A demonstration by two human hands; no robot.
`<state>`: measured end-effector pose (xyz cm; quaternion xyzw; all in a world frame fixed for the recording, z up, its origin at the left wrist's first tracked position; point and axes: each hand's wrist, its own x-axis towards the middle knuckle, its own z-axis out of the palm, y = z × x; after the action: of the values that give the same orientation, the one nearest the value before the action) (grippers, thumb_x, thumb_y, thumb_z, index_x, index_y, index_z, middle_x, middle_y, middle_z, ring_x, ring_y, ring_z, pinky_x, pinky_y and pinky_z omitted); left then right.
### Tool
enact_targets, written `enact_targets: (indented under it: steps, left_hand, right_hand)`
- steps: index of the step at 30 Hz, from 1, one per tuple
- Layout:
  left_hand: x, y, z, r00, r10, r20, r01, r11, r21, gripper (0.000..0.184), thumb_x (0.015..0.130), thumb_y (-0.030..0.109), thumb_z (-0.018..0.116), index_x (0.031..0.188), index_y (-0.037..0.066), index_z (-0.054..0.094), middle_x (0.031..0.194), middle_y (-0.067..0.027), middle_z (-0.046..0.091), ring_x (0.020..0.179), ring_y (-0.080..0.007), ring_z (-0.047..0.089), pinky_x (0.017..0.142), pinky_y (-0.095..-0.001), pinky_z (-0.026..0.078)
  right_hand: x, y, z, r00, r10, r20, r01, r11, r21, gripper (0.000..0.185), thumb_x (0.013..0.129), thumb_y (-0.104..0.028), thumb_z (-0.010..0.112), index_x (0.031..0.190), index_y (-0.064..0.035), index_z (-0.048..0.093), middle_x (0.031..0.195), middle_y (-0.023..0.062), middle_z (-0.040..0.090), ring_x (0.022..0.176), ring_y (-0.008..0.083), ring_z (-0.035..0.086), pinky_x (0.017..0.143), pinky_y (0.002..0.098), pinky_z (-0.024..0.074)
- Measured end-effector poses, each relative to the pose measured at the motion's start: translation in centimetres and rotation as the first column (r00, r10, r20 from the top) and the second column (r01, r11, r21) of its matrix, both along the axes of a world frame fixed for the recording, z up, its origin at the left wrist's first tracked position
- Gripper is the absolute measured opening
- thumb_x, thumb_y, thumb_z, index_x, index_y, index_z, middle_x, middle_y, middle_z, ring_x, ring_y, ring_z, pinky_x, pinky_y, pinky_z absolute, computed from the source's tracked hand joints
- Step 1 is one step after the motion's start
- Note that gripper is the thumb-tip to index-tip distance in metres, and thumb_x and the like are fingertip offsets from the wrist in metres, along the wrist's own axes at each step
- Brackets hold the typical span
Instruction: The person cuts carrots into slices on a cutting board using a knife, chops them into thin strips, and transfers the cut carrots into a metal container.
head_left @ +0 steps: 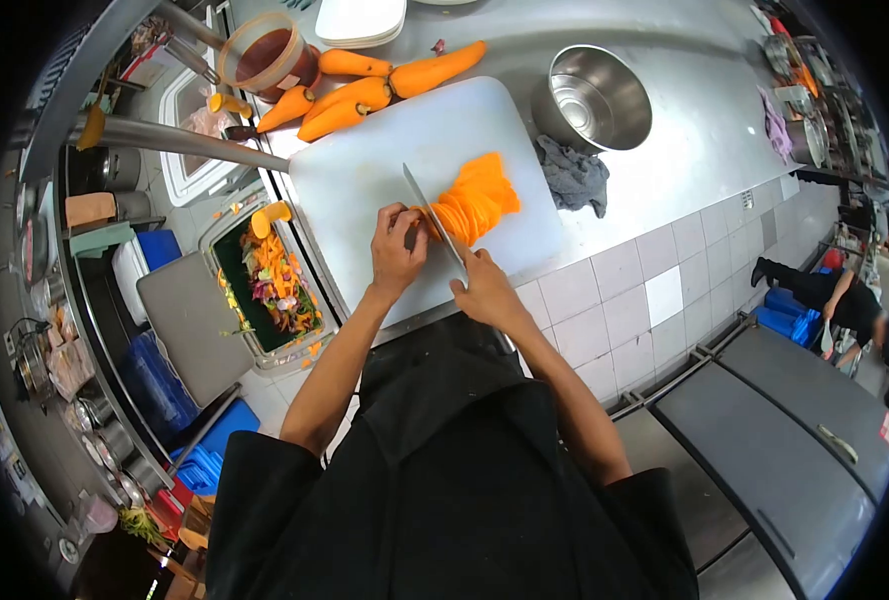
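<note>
A white cutting board (350,185) lies on the metal counter in front of me. Thin orange carrot slices (485,195) fan out across it in an overlapping pile. My right hand (489,290) grips a knife (423,196), its blade slanting up and left against the near end of the slices. On the blade's left side my left hand (397,248) has its fingers curled on the carrot's end, most of which they hide. Several whole peeled carrots (350,97) rest along the board's top left edge.
A steel pot (595,98) stands right of the board, by a crumpled grey cloth (573,177). At left, a green-lined bin (233,290) holds vegetable scraps. A plastic tub (265,55) with red contents sits top left. Another person (845,300) is at far right.
</note>
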<state>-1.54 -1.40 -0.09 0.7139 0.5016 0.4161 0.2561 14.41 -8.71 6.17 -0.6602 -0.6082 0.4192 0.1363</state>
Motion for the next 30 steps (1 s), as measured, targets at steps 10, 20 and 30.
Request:
enact_targets:
  steps: [10, 20, 30]
  left_hand:
    - [-0.4, -0.1, -0.4, 1.0, 0.018, -0.001, -0.018, 0.999, 0.039, 0.019, 0.082, 0.002, 0.07, 0.101, 0.005, 0.064, 0.104, -0.0144, 0.058, 0.087, -0.0305, 0.065, 0.074, -0.0379, 0.054]
    - [-0.6, -0.2, -0.5, 0.997, -0.072, -0.014, 0.073, 0.996, 0.045, 0.024, 0.078, 0.004, 0.072, 0.101, 0.006, 0.065, 0.102, -0.0134, 0.057, 0.089, -0.0298, 0.064, 0.077, -0.038, 0.054]
    - [-0.9, -0.5, -0.4, 0.99, -0.073, -0.122, 0.086, 0.991, 0.104, 0.03, 0.075, 0.007, 0.075, 0.103, 0.009, 0.067, 0.1, -0.0113, 0.057, 0.087, -0.0278, 0.058, 0.076, -0.0385, 0.05]
  right_hand:
    - [-0.2, -3.6, 1.5, 0.994, -0.01, 0.11, 0.006, 0.999, 0.031, 0.028, 0.084, 0.003, 0.05, 0.11, 0.0029, 0.037, 0.077, 0.0307, 0.062, 0.069, 0.052, 0.061, 0.063, 0.0599, 0.0484]
    - [0.1, -3.3, 2.1, 0.995, 0.015, 0.097, -0.019, 0.999, 0.032, 0.02, 0.099, -0.009, 0.048, 0.11, 0.0009, 0.035, 0.063, 0.0308, 0.058, 0.061, 0.0524, 0.058, 0.055, 0.0607, 0.0441]
    - [0.2, -4.5, 8.0, 0.979, 0.058, 0.195, -0.01, 0.97, -0.242, 0.029, 0.087, -0.005, 0.05, 0.111, -0.0037, 0.033, 0.081, 0.0354, 0.064, 0.075, 0.0553, 0.063, 0.068, 0.0611, 0.0508]
